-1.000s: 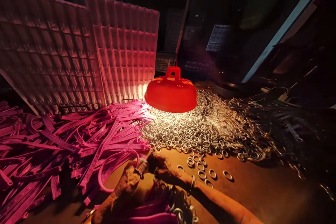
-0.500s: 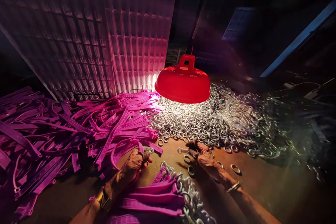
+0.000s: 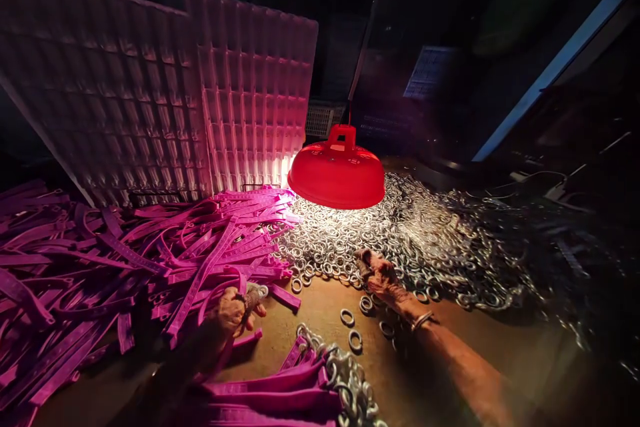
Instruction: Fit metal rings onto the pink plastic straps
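Observation:
Closed fingers of my left hand (image 3: pixel 237 312) grip a purple strap (image 3: pixel 241 280), and a metal ring (image 3: pixel 262 291) shows at the fingertips. My right hand (image 3: pixel 377 272) reaches to the near edge of the pile of metal rings (image 3: pixel 345 240); its fingers are bent together, and what they hold, if anything, is too small to make out. Loose rings (image 3: pixel 355 340) lie between the hands. Below them is a stack of purple straps (image 3: pixel 280 383) with rings (image 3: pixel 350 373) at their right ends.
A red lamp (image 3: pixel 337 177) hangs low over the ring pile. Purple straps (image 3: pixel 125 247) are heaped at the left, in front of upright ribbed panels (image 3: pixel 255 93). Pale cables (image 3: pixel 540 180) lie at the right on the brown table (image 3: pixel 320 307).
My right hand has moved up to the ring pile, and the ring piece at its fingertips no longer shows there. My left hand is further left and lower in view. The camera view has shifted.

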Motion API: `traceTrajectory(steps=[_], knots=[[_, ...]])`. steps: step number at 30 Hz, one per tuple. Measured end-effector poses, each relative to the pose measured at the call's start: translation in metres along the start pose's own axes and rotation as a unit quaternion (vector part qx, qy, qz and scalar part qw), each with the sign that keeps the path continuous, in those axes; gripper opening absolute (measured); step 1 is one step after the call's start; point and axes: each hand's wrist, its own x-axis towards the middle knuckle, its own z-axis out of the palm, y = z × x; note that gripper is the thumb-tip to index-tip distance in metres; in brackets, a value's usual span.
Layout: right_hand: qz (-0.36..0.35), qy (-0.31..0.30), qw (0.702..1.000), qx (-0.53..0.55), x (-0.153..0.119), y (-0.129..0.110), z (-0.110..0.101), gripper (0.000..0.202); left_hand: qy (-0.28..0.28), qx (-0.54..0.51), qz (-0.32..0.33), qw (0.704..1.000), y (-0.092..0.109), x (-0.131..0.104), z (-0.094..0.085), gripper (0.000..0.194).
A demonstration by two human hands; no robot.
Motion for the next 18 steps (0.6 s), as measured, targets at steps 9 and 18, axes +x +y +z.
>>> traceTrajectory(steps=[9, 18], knots=[[-0.032, -0.018, 0.999, -0.039, 0.125, -0.034, 0.091, 0.012, -0.02, -0.047, -0.053, 0.997, -0.075, 0.009, 0.034, 0.024], [0.013, -0.005, 1.0, -0.004, 0.151, -0.047, 0.113, 0.025, -0.321, 0.014, -0.263, 0.91, -0.042, 0.05, 0.003, 0.035]])
